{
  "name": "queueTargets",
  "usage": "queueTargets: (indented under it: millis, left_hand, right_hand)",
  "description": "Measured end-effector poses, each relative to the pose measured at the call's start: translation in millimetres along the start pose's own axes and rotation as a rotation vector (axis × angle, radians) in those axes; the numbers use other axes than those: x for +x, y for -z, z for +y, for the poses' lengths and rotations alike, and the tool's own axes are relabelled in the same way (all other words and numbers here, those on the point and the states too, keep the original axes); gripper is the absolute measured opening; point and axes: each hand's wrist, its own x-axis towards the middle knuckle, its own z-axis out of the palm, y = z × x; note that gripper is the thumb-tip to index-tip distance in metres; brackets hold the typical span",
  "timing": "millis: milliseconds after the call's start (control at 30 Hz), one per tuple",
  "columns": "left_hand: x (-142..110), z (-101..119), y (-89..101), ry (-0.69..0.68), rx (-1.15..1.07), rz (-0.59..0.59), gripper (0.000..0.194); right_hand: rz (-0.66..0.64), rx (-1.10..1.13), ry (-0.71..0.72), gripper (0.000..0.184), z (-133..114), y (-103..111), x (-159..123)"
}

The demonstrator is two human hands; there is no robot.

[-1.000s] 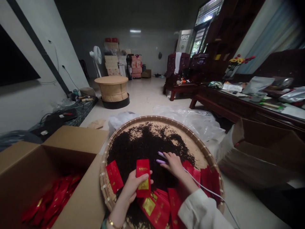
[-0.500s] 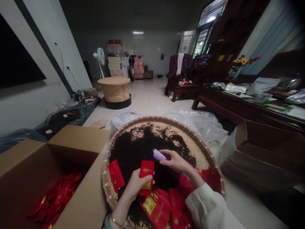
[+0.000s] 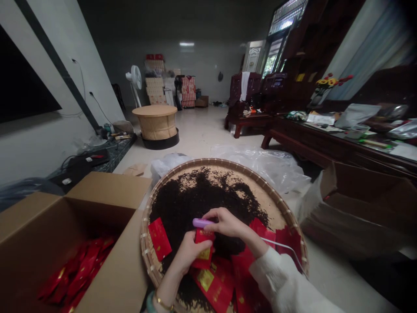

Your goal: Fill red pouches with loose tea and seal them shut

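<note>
My left hand (image 3: 189,254) grips a small red tea pouch (image 3: 203,256) with gold print, held upright over the woven bamboo tray (image 3: 286,208). In my right hand (image 3: 224,224) is a purple handheld bag sealer (image 3: 201,223), lying across the pouch's top edge; whether its jaws are pressed together I cannot tell. A white cord (image 3: 283,245) trails on the right, below my right forearm. Dark loose tea leaves (image 3: 179,200) cover much of the tray. One red pouch (image 3: 159,238) lies at the left rim, and several more red pouches (image 3: 216,289) lie below my hands.
Left of the tray stands an open cardboard box (image 3: 110,261) with several red pouches (image 3: 81,269) inside. Another open box (image 3: 361,208) is on the right. Plastic sheeting (image 3: 260,165) lies behind the tray, and a round wooden table (image 3: 154,111) stands farther back.
My right hand has moved left and down, bringing the sealer from beside the pouch onto its top edge. The pouch has dropped slightly in view. The white cord now shows more clearly.
</note>
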Motion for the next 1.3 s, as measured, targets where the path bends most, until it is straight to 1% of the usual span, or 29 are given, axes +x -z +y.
queueTargets:
  millis: [200, 300, 400, 500, 633, 767, 833, 933, 1000, 1133, 1300]
  left_hand:
    - [-1, 0, -0.8, 0.008, -0.108, -0.055, 0.048]
    - [-1, -1, -1.6, 0.015, -0.130, -0.049, 0.051]
    - [-1, -1, -1.9, 0.004, -0.112, -0.043, 0.049]
    - [-2, 1, -1.9, 0.003, -0.092, -0.050, 0.046]
    - [-2, 2, -0.9, 0.003, -0.071, -0.069, 0.044]
    - [0, -2, 0.9, 0.015, -0.101, -0.091, 0.049]
    - [2, -2, 1.3, -0.019, -0.171, -0.068, 0.053]
    - [5, 2, 1.0, -0.116, -0.306, 0.019, 0.057]
    - [7, 8, 0.2, -0.143, -0.335, 0.054, 0.057]
    - [6, 15, -1.8, -0.144, -0.308, 0.037, 0.055]
    - [5, 14, -2.1, -0.149, -0.304, 0.048, 0.053]
  right_hand:
    - [0.026, -0.151, 0.095, 0.022, -4, 0, -2]
    - [0.021, -0.141, 0.080, 0.023, -4, 0, -1]
    - [0.009, -0.077, 0.035, 0.026, 0, 0, 0]
    - [0.028, -0.046, 0.008, 0.031, 3, 0, 1]
    - [0.022, -0.035, 0.022, 0.029, 4, -1, 1]
    - [0.037, -0.116, 0.057, 0.026, 3, -1, -1]
    - [0.021, -0.139, 0.081, 0.026, 3, -1, -1]
    - [-0.013, -0.138, 0.100, 0.026, 3, -2, 0]
    - [-0.016, -0.132, 0.089, 0.027, 4, -3, 1]
    - [-0.018, -0.111, 0.080, 0.031, 6, -4, 1]
    - [-0.020, -0.115, 0.087, 0.032, 7, -4, 1]
